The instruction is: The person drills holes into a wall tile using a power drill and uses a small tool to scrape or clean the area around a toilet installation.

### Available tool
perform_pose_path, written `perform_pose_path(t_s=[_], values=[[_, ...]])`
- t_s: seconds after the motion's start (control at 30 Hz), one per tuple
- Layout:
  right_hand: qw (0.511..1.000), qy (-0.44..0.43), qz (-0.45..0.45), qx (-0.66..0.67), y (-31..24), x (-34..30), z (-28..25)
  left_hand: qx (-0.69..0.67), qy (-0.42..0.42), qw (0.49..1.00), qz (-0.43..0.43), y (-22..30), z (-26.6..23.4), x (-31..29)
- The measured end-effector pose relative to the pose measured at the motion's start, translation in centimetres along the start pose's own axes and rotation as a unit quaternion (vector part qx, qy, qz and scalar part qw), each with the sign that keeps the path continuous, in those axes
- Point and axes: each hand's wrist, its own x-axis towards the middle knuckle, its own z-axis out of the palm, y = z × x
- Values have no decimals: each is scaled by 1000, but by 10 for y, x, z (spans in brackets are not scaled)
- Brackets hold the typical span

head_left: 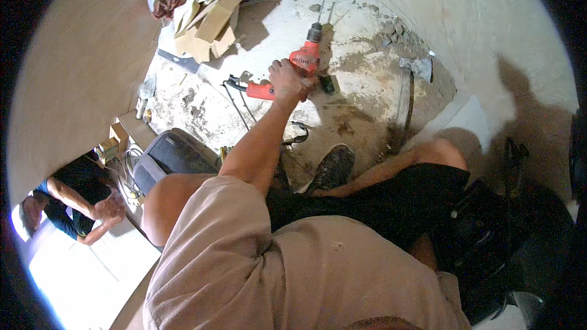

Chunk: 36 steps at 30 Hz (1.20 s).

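Observation:
My left hand (286,79) is wrapped round a red power drill (305,59), near where its handle meets the body. The black chuck (314,32) and a thin metal bit point away from me, over the dusty, stained floor (269,55). A black cord (235,82) leaves the handle's left end. Beside the drill, just right of my hand, is a small dark green object (329,85) whose kind is unclear. My right hand is out of view.
Torn cardboard (214,21) and crumpled wrapping lie at the far left. Rubble (394,30) and a long strip (403,101) line the right wall. A dark rounded case (174,160) stands by my left knee. Another person (79,201) is at the left, hands together.

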Motion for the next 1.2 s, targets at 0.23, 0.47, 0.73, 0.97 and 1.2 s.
perform_pose_path(t_s=[0.23, 0.47, 0.73, 0.97, 1.2], values=[[1000, 5, -4, 1, 5, 0, 3, 49, 135, 918, 370, 18, 7, -43], [1000, 8, 0, 11, 4, 2, 16, 115, -6, 910, 397, 19, 12, -44], [998, -18, 47, 33, 2, 5, 24, -101, -34, 963, 247, 28, 22, -33], [949, -94, 128, 273, -13, 130, -7, -554, -91, 807, 186, 101, -62, -67], [943, -132, -247, 178, -204, 243, -158, -437, -90, 875, 186, 95, -124, -26]])
